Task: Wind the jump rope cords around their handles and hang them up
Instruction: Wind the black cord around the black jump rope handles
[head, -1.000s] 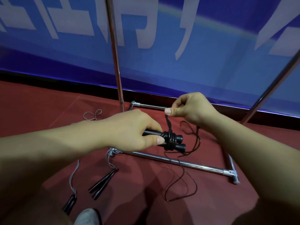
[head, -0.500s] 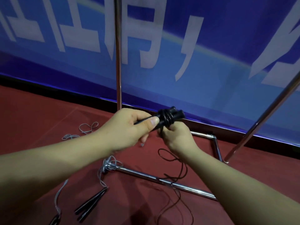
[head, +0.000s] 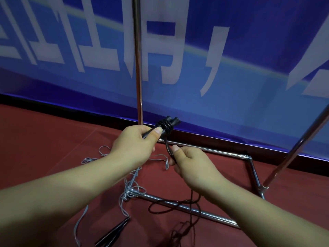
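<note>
Jump rope handles [head: 167, 124], black and held side by side just above the middle of the frame, already carry several turns of cord. Behind them we see the blue banner [head: 231, 50] filling the top, the red floor [head: 44, 139] below, and the chrome rack [head: 178, 206] with its upright pole [head: 138, 59]. Our left hand [head: 133, 145] grips the handles' near ends; our right hand [head: 188, 164], just below, pinches the dark cord [head: 168, 148], whose slack trails to the lower middle. We judge the winding about half done. To do it well, we keep the cord taut, lay each turn snug beside the last, and hold the handles together. A grey rope [head: 128, 186] lies tangled on the rack's foot, unwound.
</note>
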Demonstrator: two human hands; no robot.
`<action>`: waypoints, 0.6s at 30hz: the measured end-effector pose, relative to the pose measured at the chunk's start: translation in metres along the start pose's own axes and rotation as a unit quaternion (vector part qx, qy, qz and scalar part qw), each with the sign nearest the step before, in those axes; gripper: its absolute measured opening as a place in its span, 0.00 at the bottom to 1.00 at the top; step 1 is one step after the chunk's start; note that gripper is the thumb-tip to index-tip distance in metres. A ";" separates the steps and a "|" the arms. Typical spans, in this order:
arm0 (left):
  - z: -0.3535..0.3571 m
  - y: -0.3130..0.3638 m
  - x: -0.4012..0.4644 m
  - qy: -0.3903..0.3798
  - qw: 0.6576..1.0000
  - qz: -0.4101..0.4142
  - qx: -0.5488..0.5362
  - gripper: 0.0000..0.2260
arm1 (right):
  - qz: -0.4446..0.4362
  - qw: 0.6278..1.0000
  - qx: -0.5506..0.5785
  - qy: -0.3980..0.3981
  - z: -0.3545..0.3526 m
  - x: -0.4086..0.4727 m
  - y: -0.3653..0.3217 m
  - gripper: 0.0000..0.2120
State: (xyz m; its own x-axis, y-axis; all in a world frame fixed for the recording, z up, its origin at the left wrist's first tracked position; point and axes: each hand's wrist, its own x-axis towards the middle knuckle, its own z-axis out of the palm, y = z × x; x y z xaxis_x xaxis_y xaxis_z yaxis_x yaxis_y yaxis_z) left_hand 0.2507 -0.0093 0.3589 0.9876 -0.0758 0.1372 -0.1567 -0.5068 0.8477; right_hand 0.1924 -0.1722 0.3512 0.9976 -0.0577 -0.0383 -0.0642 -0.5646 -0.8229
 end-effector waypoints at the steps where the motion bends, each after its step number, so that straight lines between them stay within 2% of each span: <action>1: -0.002 -0.002 0.002 0.009 1.000 -0.008 0.023 0.19 | -0.002 1.000 -0.011 -0.014 -0.001 -0.001 -0.001 0.21; 5: -0.009 -0.008 0.009 0.021 0.981 -0.010 0.193 0.14 | -0.007 0.996 -0.037 -0.083 0.001 -0.008 -0.003 0.13; 8: -0.010 -0.014 0.012 0.009 0.973 -0.010 0.229 0.13 | 0.003 0.993 -0.043 -0.113 0.003 -0.012 -0.006 0.09; 12: -0.009 -0.019 0.015 0.008 0.960 -0.003 0.281 0.14 | 0.028 0.987 -0.023 -0.154 -0.003 -0.015 -0.008 0.08; 18: -0.018 -0.039 0.022 0.008 0.938 -0.032 0.344 0.15 | 0.033 0.988 -0.013 -0.153 -0.011 -0.018 -0.003 0.09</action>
State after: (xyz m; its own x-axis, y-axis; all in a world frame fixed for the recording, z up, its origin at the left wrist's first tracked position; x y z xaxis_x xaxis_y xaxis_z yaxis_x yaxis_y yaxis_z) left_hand 0.2788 0.0245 0.3378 0.9939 -0.0155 0.1095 -0.0503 -0.9451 0.3230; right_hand 0.1747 -0.1787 0.3611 0.9521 0.1534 -0.2645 -0.1270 -0.5884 -0.7985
